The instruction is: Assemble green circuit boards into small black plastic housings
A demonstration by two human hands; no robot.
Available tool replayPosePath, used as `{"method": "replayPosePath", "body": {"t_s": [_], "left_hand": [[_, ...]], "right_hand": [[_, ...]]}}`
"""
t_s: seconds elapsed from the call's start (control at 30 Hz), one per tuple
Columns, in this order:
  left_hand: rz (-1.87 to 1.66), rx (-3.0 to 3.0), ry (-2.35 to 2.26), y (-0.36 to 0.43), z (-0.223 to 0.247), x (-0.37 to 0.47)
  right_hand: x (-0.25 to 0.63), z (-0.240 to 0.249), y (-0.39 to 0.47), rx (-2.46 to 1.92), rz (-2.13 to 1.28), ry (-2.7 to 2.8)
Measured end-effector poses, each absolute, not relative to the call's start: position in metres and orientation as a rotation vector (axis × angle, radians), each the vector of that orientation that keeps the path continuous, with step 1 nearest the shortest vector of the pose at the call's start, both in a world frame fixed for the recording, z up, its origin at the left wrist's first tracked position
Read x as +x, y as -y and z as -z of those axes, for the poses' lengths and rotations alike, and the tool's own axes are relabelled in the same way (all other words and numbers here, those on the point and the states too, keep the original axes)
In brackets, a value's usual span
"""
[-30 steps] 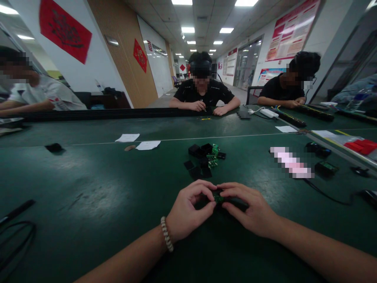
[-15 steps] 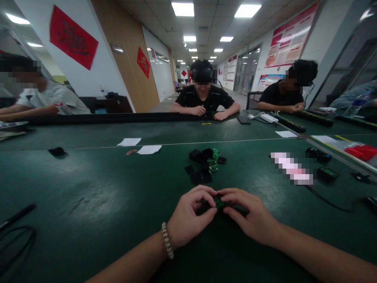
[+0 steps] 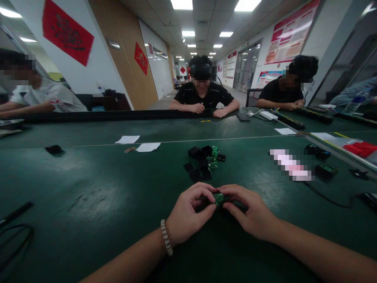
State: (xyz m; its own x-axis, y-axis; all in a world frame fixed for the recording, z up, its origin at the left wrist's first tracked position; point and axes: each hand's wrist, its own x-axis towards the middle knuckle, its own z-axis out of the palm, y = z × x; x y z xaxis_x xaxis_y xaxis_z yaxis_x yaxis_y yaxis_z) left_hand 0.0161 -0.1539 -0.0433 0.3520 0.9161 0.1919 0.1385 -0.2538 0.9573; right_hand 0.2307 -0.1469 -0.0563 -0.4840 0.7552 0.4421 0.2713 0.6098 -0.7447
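Observation:
A small green circuit board is held between my two hands, low over the near part of the green table. My left hand, with a beaded bracelet at the wrist, pinches its left side between thumb and fingers. From the right, my right hand grips the other side, its fingertips close to those of the left. The fingers cover part of the board. Just beyond my hands lies a cluster of black plastic cases, flat black pieces and several more green boards.
On the right lie a blurred-out pink item, a black case with a green board and a dark cable. White papers lie mid-table. A black cable is at the left. Co-workers sit across the table.
The whole view has shifted slightly. More of the board's green face shows between my fingers; both hands keep nearly the same hold.

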Motion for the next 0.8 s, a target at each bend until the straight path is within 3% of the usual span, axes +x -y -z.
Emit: {"method": "replayPosePath", "body": {"t_s": [0.8], "left_hand": [[-1.006,1.88,-1.034,0.152,0.0495,0.0141]], "right_hand": [[0.2314,0.0532,0.1457,-0.897,-0.717,2.032]]}}
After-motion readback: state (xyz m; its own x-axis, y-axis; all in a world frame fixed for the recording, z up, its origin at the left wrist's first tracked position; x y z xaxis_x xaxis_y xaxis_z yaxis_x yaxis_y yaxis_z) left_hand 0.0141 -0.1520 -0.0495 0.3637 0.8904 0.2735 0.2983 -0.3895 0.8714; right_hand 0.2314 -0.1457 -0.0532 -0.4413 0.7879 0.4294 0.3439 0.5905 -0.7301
